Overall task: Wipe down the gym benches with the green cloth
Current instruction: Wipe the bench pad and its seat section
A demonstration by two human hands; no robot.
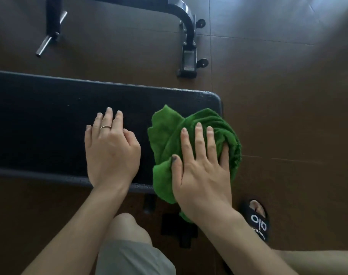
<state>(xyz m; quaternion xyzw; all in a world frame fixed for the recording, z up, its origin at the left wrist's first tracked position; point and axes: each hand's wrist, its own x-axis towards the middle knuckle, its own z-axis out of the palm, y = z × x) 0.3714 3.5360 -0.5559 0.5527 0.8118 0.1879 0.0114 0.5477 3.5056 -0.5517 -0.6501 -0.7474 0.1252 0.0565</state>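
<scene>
A black padded gym bench [40, 120] runs from the left edge to its rounded right end near the middle of the view. A crumpled green cloth [167, 133] lies on that right end and hangs over the near edge. My right hand [203, 167] presses flat on the cloth with fingers spread. My left hand [111, 147] rests palm down on the bare pad just left of the cloth, holding nothing, a ring on one finger.
Another machine's black metal frame [189, 46] with small wheels stands on the brown floor beyond the bench. A steel peg [43, 45] juts out at the upper left. My knee [127, 233] and a black sandal [258, 221] are below the bench.
</scene>
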